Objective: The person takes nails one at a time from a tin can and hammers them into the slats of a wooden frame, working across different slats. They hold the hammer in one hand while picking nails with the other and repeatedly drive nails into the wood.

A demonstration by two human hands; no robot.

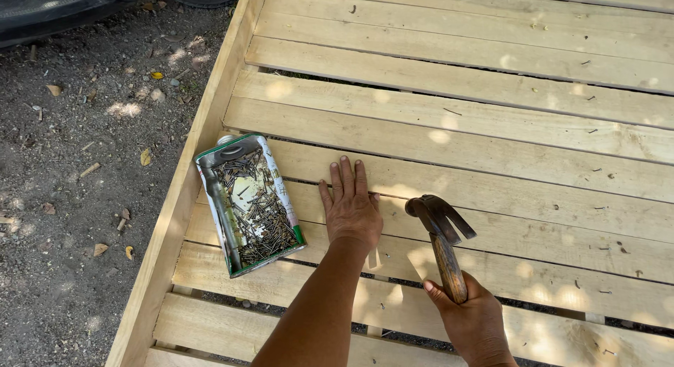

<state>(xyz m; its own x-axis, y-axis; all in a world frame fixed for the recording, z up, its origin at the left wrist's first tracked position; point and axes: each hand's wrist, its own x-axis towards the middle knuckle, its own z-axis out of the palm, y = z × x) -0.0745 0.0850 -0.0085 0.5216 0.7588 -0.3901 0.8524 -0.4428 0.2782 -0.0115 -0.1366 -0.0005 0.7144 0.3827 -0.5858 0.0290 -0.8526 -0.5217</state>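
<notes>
Forearms enter from the bottom edge. Left to right: bare ground; cut-open tin of nails [250, 204] lying on the slatted wooden frame [491, 121]; my left hand [351, 209], flat and empty, pressing a slat; my right hand [472, 318] clenched on the claw hammer [442, 233], head resting near the slat. Most slats appear laid; whether all are nailed cannot be told.

One package only: flat metal can [249, 204], cut open on top, full of small nails, lying on the wooden slats [449, 153] near the left edge. Green rim, white printed sides.
</notes>
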